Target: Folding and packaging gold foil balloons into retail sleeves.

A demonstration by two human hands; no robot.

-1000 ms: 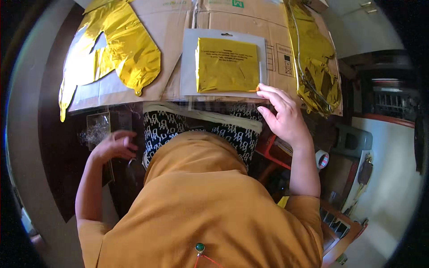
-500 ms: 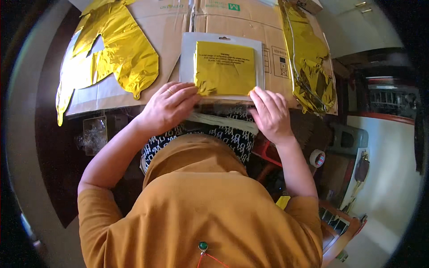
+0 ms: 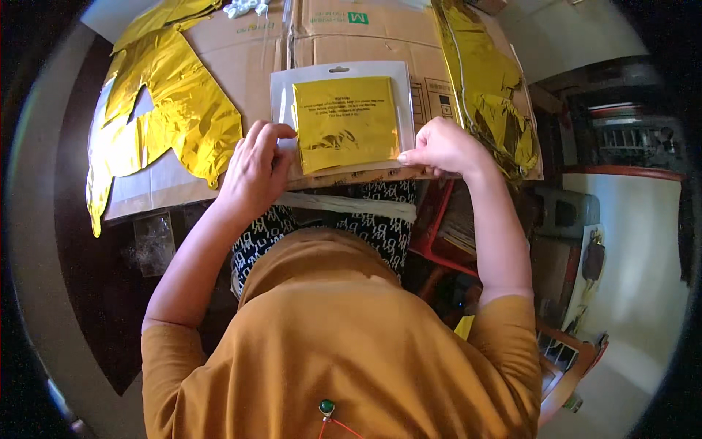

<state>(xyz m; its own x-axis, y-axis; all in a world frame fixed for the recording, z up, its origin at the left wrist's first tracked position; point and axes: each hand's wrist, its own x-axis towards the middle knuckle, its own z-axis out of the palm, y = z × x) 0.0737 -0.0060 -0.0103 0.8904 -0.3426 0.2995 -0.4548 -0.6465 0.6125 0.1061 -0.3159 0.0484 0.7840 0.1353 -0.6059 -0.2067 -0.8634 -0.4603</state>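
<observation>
A clear plastic bag [image 3: 280, 102] with a hang hole at its top lies near the front edge of the cardboard. Inside it is a flat, folded gold foil sheet [image 3: 344, 124], with dark print showing over it. My right hand [image 3: 446, 148] pinches the bag's lower right corner between thumb and fingers. At the bag's left edge is my left hand [image 3: 256, 162], its fingers curled in and the index fingertip touching the plastic. The left hand's grip on that edge is partly hidden by its own fingers.
Under everything lies a brown cardboard sheet [image 3: 248, 88]. A gold foil balloon, flat and letter-shaped [image 3: 186, 95], spreads on the left; more crumpled gold foil [image 3: 490, 95] lies on the right. White pieces [image 3: 245, 7] sit at the far edge. A red stool [image 3: 439, 227] stands below, right.
The bag appears shifted left and tilted slightly. My left hand has moved from the lower left corner to the left edge. My right hand has turned, its wrist now farther right.
</observation>
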